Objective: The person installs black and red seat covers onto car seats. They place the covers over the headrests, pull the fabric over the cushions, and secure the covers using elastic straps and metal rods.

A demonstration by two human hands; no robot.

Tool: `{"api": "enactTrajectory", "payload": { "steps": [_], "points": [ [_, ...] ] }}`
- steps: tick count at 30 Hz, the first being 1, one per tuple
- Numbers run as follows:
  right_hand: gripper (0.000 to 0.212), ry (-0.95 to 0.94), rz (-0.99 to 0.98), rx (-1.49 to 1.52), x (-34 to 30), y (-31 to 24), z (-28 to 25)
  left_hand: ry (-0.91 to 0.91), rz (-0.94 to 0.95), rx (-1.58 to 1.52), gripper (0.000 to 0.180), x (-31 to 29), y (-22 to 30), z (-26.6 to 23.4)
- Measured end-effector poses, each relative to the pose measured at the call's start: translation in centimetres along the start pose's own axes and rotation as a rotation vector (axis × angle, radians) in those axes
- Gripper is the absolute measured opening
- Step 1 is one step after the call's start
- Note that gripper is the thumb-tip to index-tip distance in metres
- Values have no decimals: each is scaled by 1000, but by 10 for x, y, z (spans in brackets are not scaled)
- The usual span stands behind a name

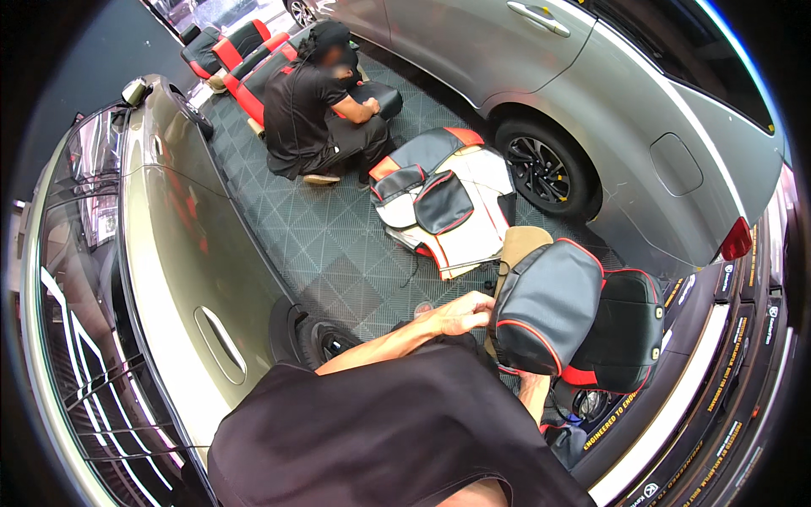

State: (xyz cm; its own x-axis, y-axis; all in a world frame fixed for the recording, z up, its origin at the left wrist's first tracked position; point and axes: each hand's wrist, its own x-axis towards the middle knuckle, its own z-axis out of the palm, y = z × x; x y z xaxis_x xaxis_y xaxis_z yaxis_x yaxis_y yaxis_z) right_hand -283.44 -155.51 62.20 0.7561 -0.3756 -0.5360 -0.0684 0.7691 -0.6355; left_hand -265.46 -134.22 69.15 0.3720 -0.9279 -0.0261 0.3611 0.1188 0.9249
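Blk cushion (pixel 549 304) over R hand (pixel 533 384), covers (pixel 443 203) nr

Blk seat pc (pixel 547 297): smooth, leather-like, soft sheen; red piping (pixel 530 326) a bit shinier. Tan pc (pixel 525 242) next to it: matt, fabric-like. Covers (pixel 445 204) on flr: same smooth leathery faces; white backing (pixel 487 179) matt, cloth-like. Flr tiles (pixel 317 241): ribbed, plastic-looking, mostly matt. Silver car (pixel 646 122) + champagne car (pixel 173 232): v. smooth, glossy painted metal. Tyre (pixel 586 182): matt rubber. Tail lamp (pixel 737 240): shiny plastic. Wearer's shirt (pixel 380 422): matt cloth.
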Motion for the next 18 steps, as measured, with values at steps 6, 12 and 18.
{"api": "enactTrajectory", "payload": {
  "steps": [6,12,18],
  "points": [
    [18,39,31,-24,17,2,13,-127,-53,291,38,-6,33,-27],
    [19,64,49,-35,31,-6,11,-166,-55,445,45,4,26,-15],
    [20,73,80,-37,52,-21,-6,-91,-37,420,41,13,8,4]
  ]
}}
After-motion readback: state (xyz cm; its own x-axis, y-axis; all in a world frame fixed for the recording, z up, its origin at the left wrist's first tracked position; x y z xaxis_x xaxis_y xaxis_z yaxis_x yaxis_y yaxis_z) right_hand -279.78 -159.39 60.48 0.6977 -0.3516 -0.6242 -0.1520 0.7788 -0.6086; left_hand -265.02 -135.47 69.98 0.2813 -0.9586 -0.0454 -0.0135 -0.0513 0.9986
